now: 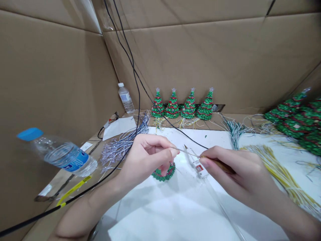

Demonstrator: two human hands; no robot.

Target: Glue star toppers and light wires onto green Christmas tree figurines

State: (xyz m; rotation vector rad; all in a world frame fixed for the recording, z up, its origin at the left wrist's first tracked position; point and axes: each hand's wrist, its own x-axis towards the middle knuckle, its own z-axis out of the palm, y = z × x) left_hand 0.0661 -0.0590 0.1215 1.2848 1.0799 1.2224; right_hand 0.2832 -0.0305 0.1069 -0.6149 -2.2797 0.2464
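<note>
My right hand (225, 167) is closed round the brown handle of a thin metal tool (187, 152), whose shaft points left. The far end of that shaft meets the pinched thumb and finger of my left hand (152, 154). Directly beneath my left hand, a small green tree piece with red trim (164, 173) rests on the white sheet (155, 214), partly hidden by the fingers. Between the hands lies a white device with a pointed metal tip and a red mark (198, 165).
Decorated green trees (189, 108) line the cardboard back wall, with more at the right. Blue-white wires (125, 137) and yellow-white wires (283, 174) flank the hands. A blue-capped bottle (67, 155) and a smaller bottle (126, 98) stand left. Black cables (136, 83) cross the view.
</note>
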